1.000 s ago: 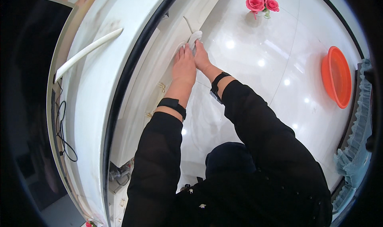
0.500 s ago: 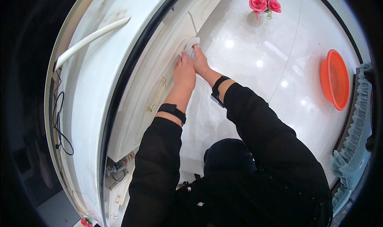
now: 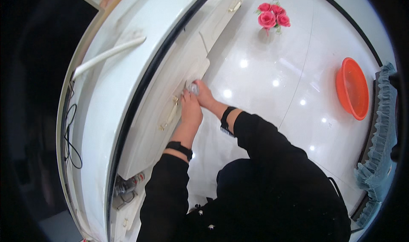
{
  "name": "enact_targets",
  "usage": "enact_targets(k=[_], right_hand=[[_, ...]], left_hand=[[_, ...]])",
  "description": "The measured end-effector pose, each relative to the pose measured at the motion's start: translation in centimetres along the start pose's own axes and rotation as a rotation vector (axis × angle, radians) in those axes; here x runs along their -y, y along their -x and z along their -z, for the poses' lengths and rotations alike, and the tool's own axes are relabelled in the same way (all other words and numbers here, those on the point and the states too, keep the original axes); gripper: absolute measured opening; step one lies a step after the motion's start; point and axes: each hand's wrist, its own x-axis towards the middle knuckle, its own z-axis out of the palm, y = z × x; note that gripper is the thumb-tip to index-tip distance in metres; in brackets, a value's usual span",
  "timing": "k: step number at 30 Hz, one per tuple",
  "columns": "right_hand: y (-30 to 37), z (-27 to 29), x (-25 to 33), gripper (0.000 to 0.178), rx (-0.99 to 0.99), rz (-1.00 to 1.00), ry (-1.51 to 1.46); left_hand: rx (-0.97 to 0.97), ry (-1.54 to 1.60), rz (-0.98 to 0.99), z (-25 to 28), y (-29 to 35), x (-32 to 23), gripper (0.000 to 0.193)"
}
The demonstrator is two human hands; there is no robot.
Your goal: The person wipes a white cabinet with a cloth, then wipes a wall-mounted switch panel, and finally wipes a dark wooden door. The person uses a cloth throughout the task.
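Nearer the white-and-gold curved handle (image 3: 172,111) than before, the person's left hand (image 3: 191,110) and right hand (image 3: 205,94) meet at the cream moulded cabinet front (image 3: 147,123). Right grips a crumpled whitish cloth (image 3: 194,88) there; left's grip is unclear. Seemingly wiping; the next stroke calls for skirting the handle.

The black-sleeved left arm (image 3: 164,193) and black-sleeved right arm (image 3: 272,137) reach forward and converge, a black strap (image 3: 179,149) round the left wrist and another black strap (image 3: 226,120) round the right. The bare left hand (image 3: 191,113) points away from the body, fingertips close beside the bare right hand (image 3: 205,95), whose fingers curl inward.
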Motion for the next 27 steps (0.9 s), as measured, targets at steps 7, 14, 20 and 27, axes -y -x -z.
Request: enact_targets(k=[7,14,20,27], right_hand=[[-1.4,3.0,4.8,0.051,-0.215,0.214,-0.097],[-5.0,6.2,12.4,0.049,-0.086,-0.016,-1.028],[-3.6,5.3,13.4,0.043,-0.226,0.504,0.259],[-2.0,3.4,13.1,0.040,-0.148,0.654,0.327]], left_hand=[[-0.285,0.049,-0.199,3.4,-1.6,-2.9,0.057],[-0.463,-0.063,-0.312,7.9,-4.1,-4.4,0.059],[-0.460,-0.043,-0.233,8.5,-2.0,-3.5,0.064],[-0.525,-0.046,-0.223,8.5,1.2,-1.9,0.055]])
